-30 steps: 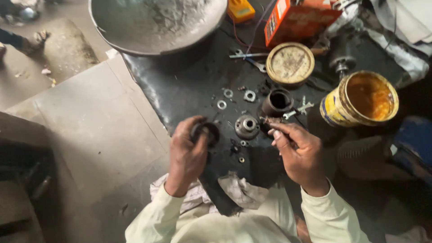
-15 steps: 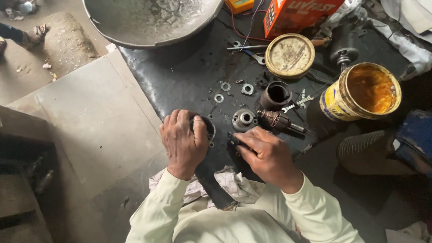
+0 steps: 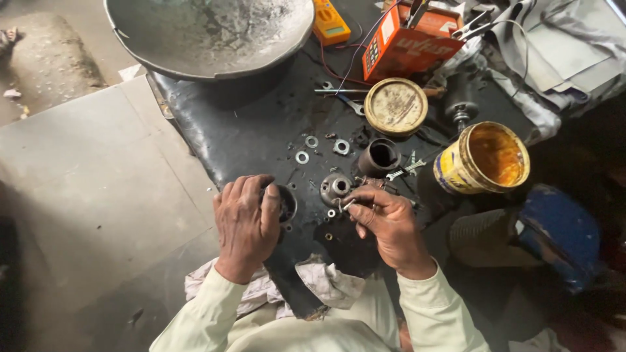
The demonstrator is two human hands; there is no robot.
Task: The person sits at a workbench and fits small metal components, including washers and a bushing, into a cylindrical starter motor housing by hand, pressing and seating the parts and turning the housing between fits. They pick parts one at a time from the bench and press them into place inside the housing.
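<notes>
Fingers (image 3: 264,202) of the left hand (image 3: 246,225) wrap a dark round metal housing (image 3: 285,203) on the black desk (image 3: 215,140); right hand (image 3: 385,221) pinches a small bolt (image 3: 347,205). Housing looks heavy, rigid, greasy; grip its rim.

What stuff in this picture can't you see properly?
- Head view: the round black part is mostly covered by the left hand.
- The small metal piece pinched by the right hand is too small to identify.
- The big grey metal bowl is cut off by the top edge.
- The inside of the dark metal cup is lost in shadow.
- The washers are too tiny to show detail.
</notes>
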